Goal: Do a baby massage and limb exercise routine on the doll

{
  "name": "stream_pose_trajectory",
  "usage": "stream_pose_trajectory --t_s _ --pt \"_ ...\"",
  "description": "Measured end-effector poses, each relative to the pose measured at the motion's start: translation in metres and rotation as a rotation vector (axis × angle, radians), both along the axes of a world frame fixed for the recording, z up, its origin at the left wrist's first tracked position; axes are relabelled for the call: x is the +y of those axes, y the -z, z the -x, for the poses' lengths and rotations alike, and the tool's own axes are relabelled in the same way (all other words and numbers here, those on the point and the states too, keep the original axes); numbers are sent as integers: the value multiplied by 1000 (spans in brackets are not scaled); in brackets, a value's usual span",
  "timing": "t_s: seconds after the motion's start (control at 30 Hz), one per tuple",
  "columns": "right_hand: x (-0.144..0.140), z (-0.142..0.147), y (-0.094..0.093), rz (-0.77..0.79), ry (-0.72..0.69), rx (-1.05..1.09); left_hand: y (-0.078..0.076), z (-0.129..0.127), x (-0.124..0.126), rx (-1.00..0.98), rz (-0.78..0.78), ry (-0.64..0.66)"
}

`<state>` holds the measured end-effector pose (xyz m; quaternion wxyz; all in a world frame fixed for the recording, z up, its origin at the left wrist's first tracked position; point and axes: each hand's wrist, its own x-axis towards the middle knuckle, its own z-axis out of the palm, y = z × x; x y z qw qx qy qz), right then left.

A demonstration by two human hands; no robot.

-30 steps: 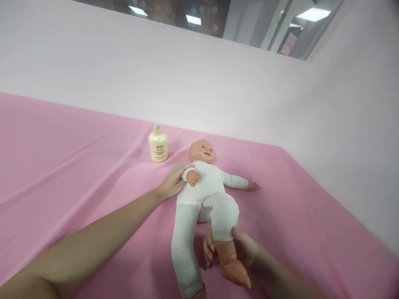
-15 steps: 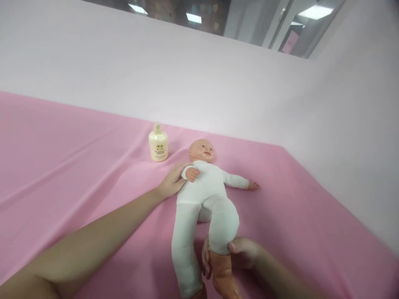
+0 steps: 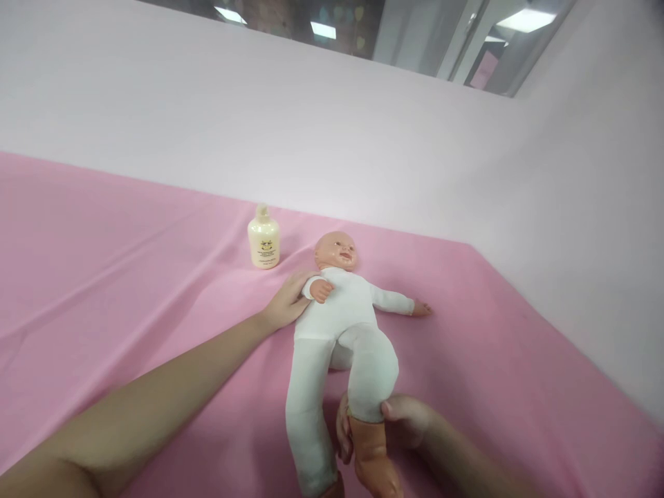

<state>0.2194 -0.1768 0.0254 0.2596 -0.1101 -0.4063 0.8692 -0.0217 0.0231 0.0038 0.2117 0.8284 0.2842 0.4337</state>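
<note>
A baby doll point(image 3: 339, 321) in a white suit lies on its back on the pink sheet point(image 3: 129, 290), head toward the wall. My left hand point(image 3: 286, 301) rests flat against the doll's near shoulder and arm. My right hand point(image 3: 402, 425) grips the doll's bare lower leg just above the foot, with the knee bent upward. The doll's other leg lies straight toward me, and its far arm stretches out to the right.
A cream lotion bottle point(image 3: 263, 238) stands upright on the sheet, left of the doll's head. A pale wall point(image 3: 332, 138) borders the sheet at the back and along the right side.
My right hand has slid a little down the doll's leg toward me, and the foot now points lower, out of the frame. My left hand has stayed on the shoulder.
</note>
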Motion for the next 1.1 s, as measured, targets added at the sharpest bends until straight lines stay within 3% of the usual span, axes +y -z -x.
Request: stream_pose_trajectory --t_s 0.5,0.8,1.1 --pt "-3 -2 1 49 5 -38 -2 0 -2 2 6 0" --pt "-5 -1 -8 45 0 -96 -4 -1 -2 14 11 1" --pt "-5 -2 1 -8 38 -141 -5 -1 -2 13 22 0"
